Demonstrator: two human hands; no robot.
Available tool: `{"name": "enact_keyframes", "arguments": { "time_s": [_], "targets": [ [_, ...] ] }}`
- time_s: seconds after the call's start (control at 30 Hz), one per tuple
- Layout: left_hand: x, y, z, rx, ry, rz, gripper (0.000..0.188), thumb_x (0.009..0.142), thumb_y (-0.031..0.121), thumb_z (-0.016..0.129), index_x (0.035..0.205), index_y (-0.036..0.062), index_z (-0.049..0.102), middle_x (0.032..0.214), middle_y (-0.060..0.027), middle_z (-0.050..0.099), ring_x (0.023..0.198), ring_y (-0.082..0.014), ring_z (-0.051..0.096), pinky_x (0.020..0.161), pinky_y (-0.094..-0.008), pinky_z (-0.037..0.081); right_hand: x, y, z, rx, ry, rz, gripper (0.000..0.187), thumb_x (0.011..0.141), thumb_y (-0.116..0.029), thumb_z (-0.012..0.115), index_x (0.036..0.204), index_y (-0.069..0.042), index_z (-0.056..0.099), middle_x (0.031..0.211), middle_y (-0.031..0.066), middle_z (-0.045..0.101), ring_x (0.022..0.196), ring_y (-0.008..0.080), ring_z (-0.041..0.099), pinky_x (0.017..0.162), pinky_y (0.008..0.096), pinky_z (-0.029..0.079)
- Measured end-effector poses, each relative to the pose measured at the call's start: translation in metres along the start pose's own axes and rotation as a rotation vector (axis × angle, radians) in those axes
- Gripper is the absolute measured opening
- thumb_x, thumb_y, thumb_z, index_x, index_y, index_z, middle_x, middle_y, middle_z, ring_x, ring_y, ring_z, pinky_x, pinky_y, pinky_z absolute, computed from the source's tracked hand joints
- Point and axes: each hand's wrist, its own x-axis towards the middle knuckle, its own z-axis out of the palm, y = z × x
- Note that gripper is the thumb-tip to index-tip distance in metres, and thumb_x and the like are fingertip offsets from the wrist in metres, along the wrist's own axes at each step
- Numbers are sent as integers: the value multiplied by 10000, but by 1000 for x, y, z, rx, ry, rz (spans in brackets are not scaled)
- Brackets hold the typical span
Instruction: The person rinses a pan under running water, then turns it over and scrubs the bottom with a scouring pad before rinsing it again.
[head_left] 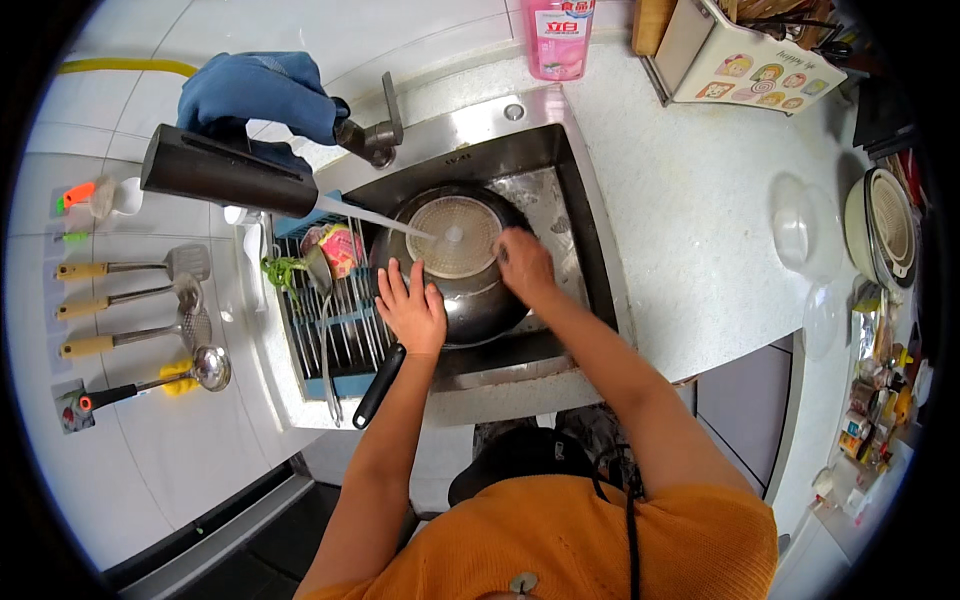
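Observation:
A dark pan [480,305] lies bottom up in the steel sink [588,200], its pale round base [440,215] facing me. Its black handle [380,388] points toward the near left, over the sink's front rim. From the black faucet [230,172] at the upper left, a stream of water falls onto the base. My left hand [412,310] rests flat on the pan's near left side, fingers spread. At the right edge of the base, my right hand [526,266] is closed with curled fingers against the pan; whatever it may hold is hidden.
A slatted rack with blue ends [350,385] spans the sink's left side, carrying green leaves [285,270], a pink item [340,248] and a long metal utensil [326,350]. Blue cloth [260,95] covers the faucet's pipe. A pink bottle [558,45] stands behind; spatulas [187,262] hang left.

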Motion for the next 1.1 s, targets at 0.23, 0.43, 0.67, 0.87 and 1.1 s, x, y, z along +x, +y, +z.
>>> {"name": "enact_keyframes", "arguments": {
  "time_s": [0.23,0.43,0.67,0.87,1.1],
  "targets": [
    [-4,-3,-3,22,-23,-9,417,836,268,454,1247,201,481,1390,-130,324,1296,-356,250,955,-587,245,-36,-19,6,41,-18,-67,224,656,-18,634,830,-96,517,824,105,555,852,313,545,712,417,445],
    [-3,-2,-3,16,-34,-21,413,835,273,461,1243,210,484,1393,-119,321,1298,-351,248,958,-587,248,-11,4,1,17,131,161,166,705,-76,618,831,-87,511,834,109,555,849,316,541,709,418,437],
    [-3,-2,-4,8,-30,-21,410,841,270,457,1247,216,481,1393,-118,321,1298,-348,247,957,-579,246,-44,-5,-4,111,-20,-106,118,724,-86,596,818,-103,526,828,110,554,820,320,542,686,409,428],
    [-1,-1,-4,-1,-23,-27,406,842,265,455,1244,210,485,1394,-118,320,1299,-354,242,962,-578,242,-43,-22,-7,174,8,-78,119,737,-84,583,820,-90,499,770,106,545,772,324,545,658,416,437],
    [-2,-1,-5,6,-23,-12,405,842,267,456,1242,214,487,1389,-117,329,1291,-353,257,958,-575,248,-33,-13,-5,138,73,86,133,694,-47,619,772,-90,519,753,103,543,762,320,550,654,409,440]
  ]
}}
